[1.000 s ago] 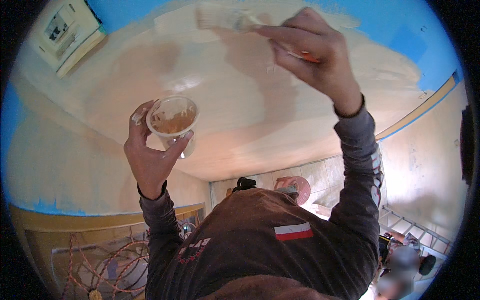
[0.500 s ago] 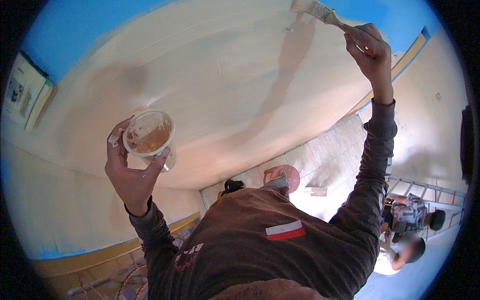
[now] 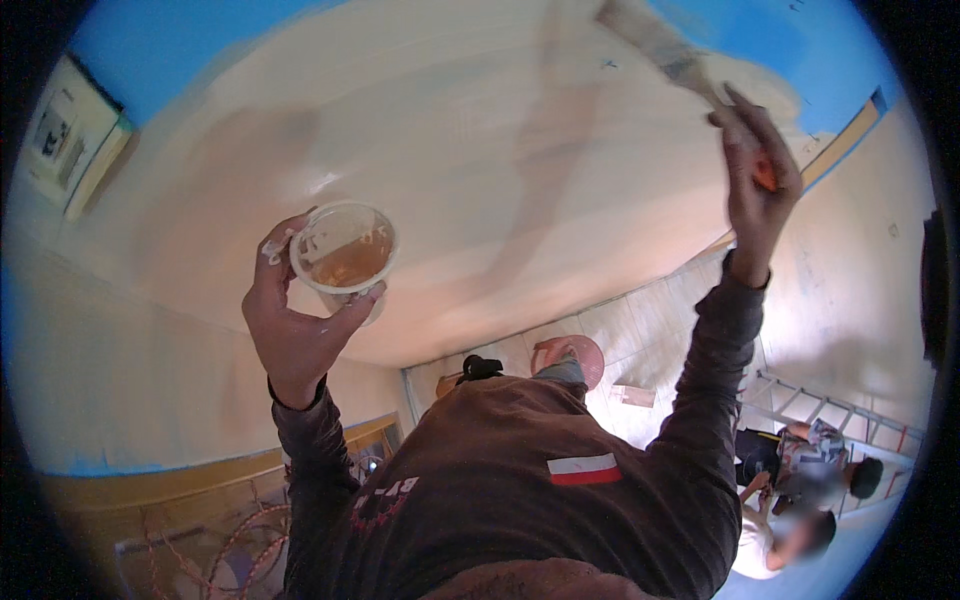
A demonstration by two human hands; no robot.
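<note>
My left hand [image 3: 290, 335] grips a clear plastic tub [image 3: 328, 228] by its side, fingers and thumb wrapped round the wall. Inside it lies some cream to light-brown paint [image 3: 350, 266]. Whitish smears mark the fingers. Raised at the upper right, my right hand [image 3: 765, 190] is closed on the handle of a flat paintbrush [image 3: 672, 58], blurred by motion. Its bristles point up and left, in front of the wall [image 3: 430, 160]. Whether they touch the wall I cannot tell. Cream covers most of that wall, with bright blue [image 3: 160, 70] along the top.
A wall box [image 3: 75, 145] is at the far left. Below stand a reddish round stool [image 3: 585, 362], with a foot on it, and a flat piece [image 3: 634, 396] on the tiles. Two people [image 3: 815, 455] are near a ladder [image 3: 870, 430] at lower right. Coiled cords [image 3: 245, 550] lie lower left.
My right hand and the brush have dropped lower, the brush now smeared by motion. The tub in my left hand appears further right. The whole view has shifted slightly.
</note>
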